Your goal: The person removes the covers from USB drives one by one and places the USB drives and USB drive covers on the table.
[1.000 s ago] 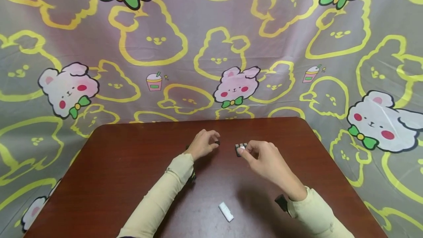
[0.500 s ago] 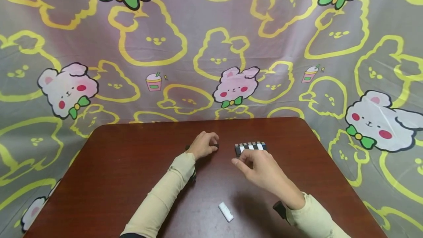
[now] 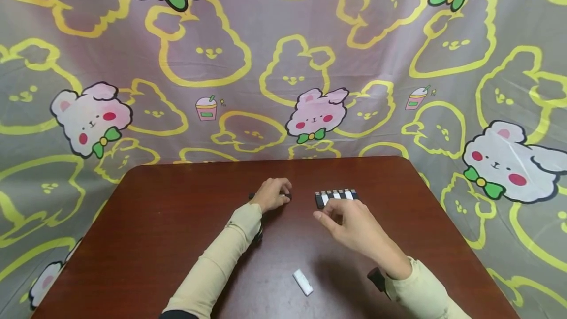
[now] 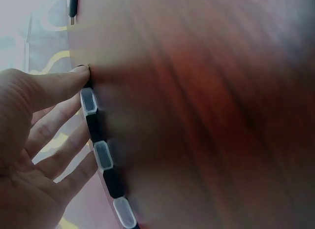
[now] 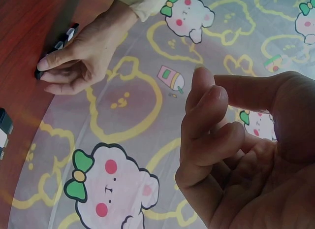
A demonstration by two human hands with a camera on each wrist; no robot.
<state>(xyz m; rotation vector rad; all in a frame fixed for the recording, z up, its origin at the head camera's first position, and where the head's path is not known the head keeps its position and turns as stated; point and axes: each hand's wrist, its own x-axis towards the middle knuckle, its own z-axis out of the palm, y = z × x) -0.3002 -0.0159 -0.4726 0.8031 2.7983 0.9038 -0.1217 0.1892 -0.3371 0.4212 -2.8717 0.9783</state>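
In the head view my left hand (image 3: pixel 269 195) is at the table's far side, over a row of black and white USB flash drives that it mostly hides. The left wrist view shows this row (image 4: pixel 103 156) end-on, black and white alternating. My left thumb and a finger pinch the black flash drive (image 5: pixel 39 73) at its end. My right hand (image 3: pixel 354 223) hovers in front of a second row of flash drives (image 3: pixel 328 200), metal plugs pointing away. Its fingers are loosely bent, with nothing held in them.
A single white flash drive (image 3: pixel 303 282) lies near the front middle of the brown table (image 3: pixel 177 240). A patterned cloth (image 3: pixel 252 73) hangs behind the table. A dark wrist-worn device (image 3: pixel 376 278) sits under the right sleeve.
My right hand has come away from the left end of the second row, toward me, uncovering its plugs. My left hand has shifted only slightly.
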